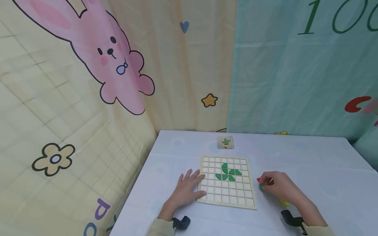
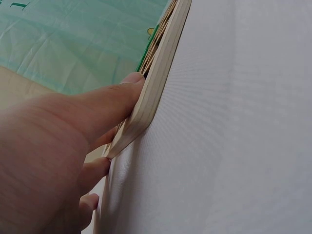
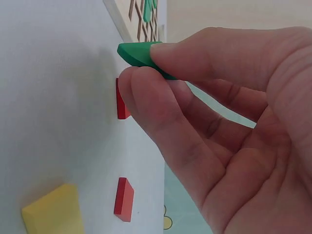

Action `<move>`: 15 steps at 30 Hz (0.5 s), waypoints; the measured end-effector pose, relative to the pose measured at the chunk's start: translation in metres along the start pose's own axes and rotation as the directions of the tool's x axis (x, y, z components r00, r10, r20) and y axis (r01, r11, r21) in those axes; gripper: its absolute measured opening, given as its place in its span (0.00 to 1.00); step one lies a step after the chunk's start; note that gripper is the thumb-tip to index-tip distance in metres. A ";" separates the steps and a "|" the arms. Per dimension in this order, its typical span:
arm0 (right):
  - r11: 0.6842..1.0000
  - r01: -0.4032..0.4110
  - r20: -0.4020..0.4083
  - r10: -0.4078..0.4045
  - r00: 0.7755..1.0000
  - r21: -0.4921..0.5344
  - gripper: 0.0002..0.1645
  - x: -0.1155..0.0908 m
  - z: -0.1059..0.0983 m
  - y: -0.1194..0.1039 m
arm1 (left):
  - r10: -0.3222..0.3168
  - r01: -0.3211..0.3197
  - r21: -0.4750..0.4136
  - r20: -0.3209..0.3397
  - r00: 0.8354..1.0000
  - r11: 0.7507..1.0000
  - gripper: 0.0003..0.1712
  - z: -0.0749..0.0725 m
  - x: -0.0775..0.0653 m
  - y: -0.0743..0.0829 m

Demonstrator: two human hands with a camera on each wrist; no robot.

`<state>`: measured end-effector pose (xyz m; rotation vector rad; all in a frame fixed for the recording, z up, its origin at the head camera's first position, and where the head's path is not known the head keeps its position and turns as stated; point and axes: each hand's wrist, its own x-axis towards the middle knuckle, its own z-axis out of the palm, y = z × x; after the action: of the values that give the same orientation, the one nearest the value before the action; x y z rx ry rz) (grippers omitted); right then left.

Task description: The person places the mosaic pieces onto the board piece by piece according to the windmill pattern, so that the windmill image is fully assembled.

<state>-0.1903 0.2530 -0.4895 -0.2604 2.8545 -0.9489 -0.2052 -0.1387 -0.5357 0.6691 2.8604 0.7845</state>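
A square wooden board with a raised grid lies on the table, with several green quarter-round pieces set in a pinwheel on it. My left hand rests at the board's left edge, fingers spread, the thumb against the rim in the left wrist view. To the right of the board, my right hand pinches a green curved piece between thumb and fingertips. Beyond those fingers, a red block shows partly hidden in the right wrist view.
Another red block and a yellow block lie on the white table near my right hand. Behind the board is a small pattern card with a printed grid. Printed curtains hang along the table's back and left.
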 end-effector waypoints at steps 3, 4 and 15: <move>1.000 0.000 -0.009 0.001 1.000 0.013 0.11 0.000 0.000 -0.004 | 0.003 -0.003 0.000 -0.001 1.000 1.000 0.41 0.000 0.000 -0.001; 1.000 0.006 -0.011 -0.006 1.000 0.013 0.12 -0.001 0.000 -0.005 | 0.004 -0.004 0.001 -0.003 1.000 1.000 0.41 0.000 -0.001 -0.001; 0.998 0.059 -0.061 -0.058 0.996 0.015 0.15 0.003 0.003 -0.019 | 0.018 -0.018 -0.015 -0.007 1.000 1.000 0.40 0.000 0.001 0.000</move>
<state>-0.1900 0.2357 -0.4808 -0.3206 2.9069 -1.0081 -0.2066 -0.1383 -0.5358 0.6929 2.8557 0.8109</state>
